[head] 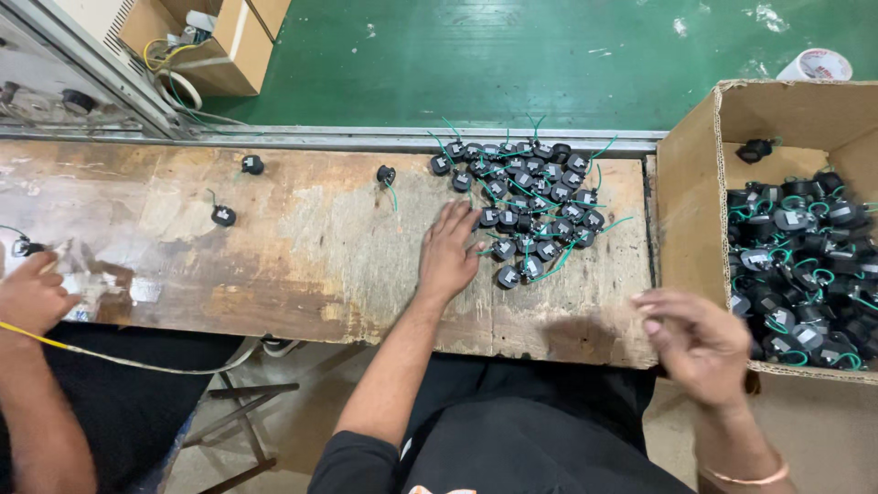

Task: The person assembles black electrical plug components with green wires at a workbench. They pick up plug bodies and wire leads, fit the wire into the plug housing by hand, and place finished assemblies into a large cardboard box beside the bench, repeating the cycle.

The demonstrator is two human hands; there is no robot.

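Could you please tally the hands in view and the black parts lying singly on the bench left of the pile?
Person's own hands: 2, left hand and right hand
Co-worker's hand: 1
Single black parts: 4, one beside the co-worker's hand
Total: 7

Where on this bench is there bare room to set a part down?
Bare wood lies between the left hand and the co-worker's hand, below three stray black parts. A smaller patch sits by the near edge, between the right hand and the pile of black parts. The cardboard box is crowded.
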